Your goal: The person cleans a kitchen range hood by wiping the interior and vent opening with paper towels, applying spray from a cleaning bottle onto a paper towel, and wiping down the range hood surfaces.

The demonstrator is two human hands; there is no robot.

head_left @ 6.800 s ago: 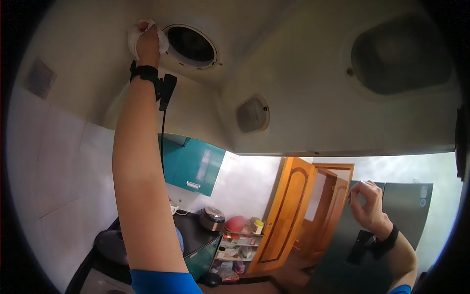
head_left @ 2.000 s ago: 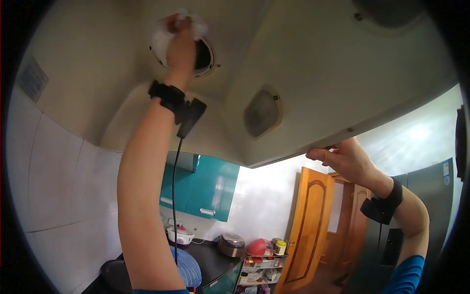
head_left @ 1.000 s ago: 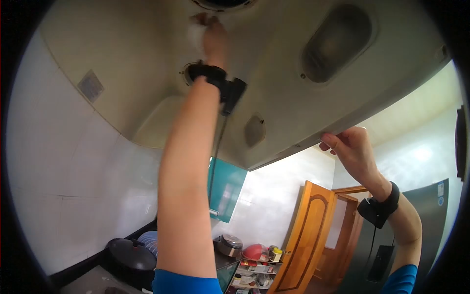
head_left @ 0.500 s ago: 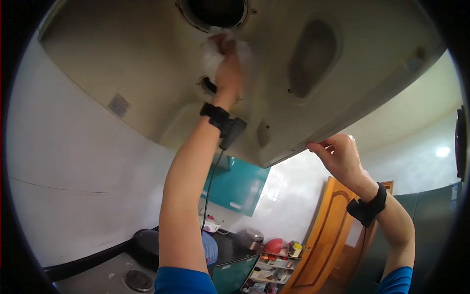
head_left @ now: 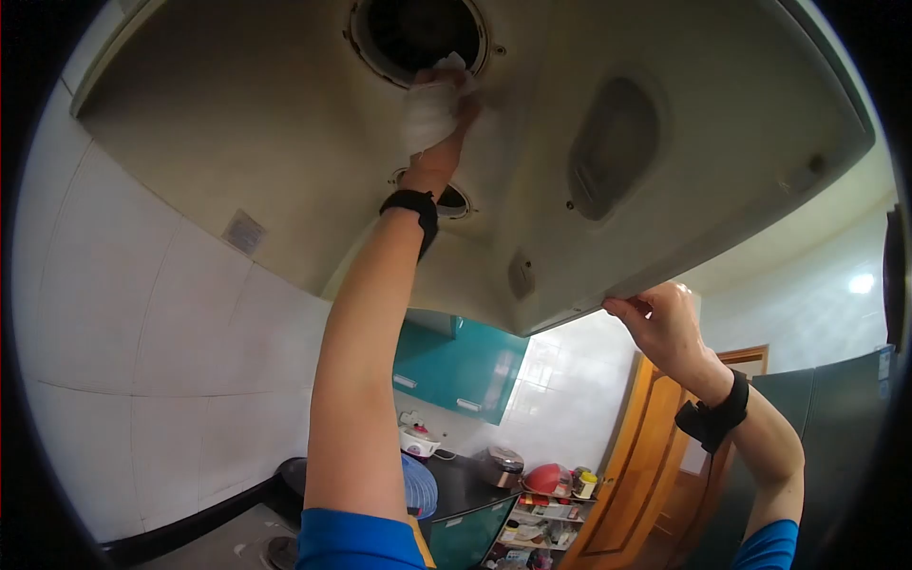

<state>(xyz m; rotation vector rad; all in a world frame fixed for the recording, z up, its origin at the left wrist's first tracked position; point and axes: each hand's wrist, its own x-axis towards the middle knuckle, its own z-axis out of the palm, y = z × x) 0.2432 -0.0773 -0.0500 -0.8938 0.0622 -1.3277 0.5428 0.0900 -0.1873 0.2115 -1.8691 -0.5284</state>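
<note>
Overhead is the underside of a range hood (head_left: 532,123) with a large round dark opening (head_left: 418,33) and a smaller one (head_left: 453,199) behind my left wrist. My left hand (head_left: 446,104) is closed on a crumpled white cloth (head_left: 430,116), held at the lower rim of the large opening; the cloth hides part of the fingers. At the right, my right hand (head_left: 660,323) pinches the hood's lower front edge between thumb and fingers. Both wrists wear black straps.
Teal cabinets (head_left: 456,366) hang beyond the hood. Below are a dark counter (head_left: 465,484) with a rice cooker (head_left: 503,465), a shelf rack (head_left: 541,522) of goods and a wooden door (head_left: 617,465). A white tiled wall (head_left: 123,313) rises at the left.
My left hand and the cloth have turned and sit against the rim of the large opening. The view has shifted, so the hood and my right hand appear slightly lower.
</note>
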